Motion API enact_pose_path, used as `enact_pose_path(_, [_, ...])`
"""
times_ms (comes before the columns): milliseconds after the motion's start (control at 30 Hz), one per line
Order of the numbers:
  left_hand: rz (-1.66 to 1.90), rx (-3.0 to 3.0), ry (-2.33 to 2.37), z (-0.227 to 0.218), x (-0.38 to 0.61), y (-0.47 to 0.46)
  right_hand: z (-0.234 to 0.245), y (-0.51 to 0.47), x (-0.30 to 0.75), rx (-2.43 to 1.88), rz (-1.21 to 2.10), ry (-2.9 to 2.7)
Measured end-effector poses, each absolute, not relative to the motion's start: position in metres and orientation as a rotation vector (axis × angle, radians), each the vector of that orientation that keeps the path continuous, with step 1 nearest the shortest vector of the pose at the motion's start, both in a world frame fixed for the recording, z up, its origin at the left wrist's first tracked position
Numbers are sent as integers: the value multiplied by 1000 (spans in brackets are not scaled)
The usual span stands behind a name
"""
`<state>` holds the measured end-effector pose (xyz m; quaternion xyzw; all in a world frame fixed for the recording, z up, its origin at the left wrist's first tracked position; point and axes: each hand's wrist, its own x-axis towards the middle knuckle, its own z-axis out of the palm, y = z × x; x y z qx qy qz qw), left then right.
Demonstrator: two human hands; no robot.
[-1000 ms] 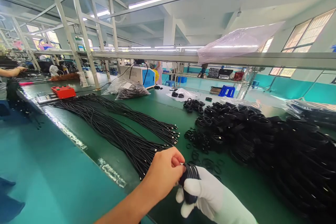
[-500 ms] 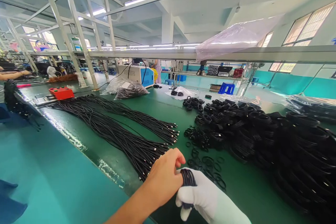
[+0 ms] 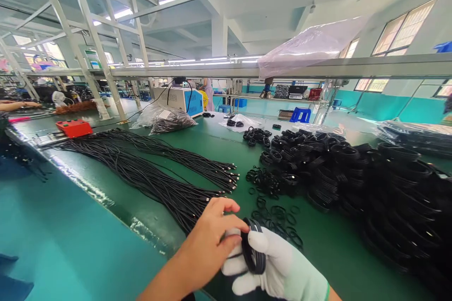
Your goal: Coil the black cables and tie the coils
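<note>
My right hand [image 3: 282, 268], in a white glove, grips a small coil of black cable [image 3: 252, 251] at the bottom centre of the head view. My bare left hand [image 3: 208, 240] pinches the same coil from the left with thumb and fingers. Just beyond my hands, loose black rubber bands [image 3: 278, 218] lie scattered on the green table [image 3: 226, 150]. A long bundle of straight black cables [image 3: 151, 171] stretches away to the left, its plug ends pointing toward me.
A big heap of coiled black cables [image 3: 370, 183] fills the right side of the table. Farther back are a red box [image 3: 74, 128], a clear bag of parts [image 3: 165, 120] and a white-and-blue machine [image 3: 180, 99]. Another person's arm [image 3: 17, 104] shows far left.
The camera tipped slightly down. My left fingers shifted over the coil and my gloved thumb now hooks across it; both hands sit a little lower and left.
</note>
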<state>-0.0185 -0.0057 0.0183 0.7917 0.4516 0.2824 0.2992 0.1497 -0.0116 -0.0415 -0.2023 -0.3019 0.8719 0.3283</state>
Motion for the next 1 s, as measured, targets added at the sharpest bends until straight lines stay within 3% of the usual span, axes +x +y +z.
enact_pose_path(300, [494, 2177, 864, 11, -27, 5, -37, -15, 148, -554, 2357, -818])
enact_pose_path(567, [701, 1860, 1289, 12, -20, 1, -29, -19, 141, -675, 2248, -885])
enact_pose_path(1000, [843, 2276, 1253, -9, -13, -2, -33, -22, 137, -674, 2255, -836])
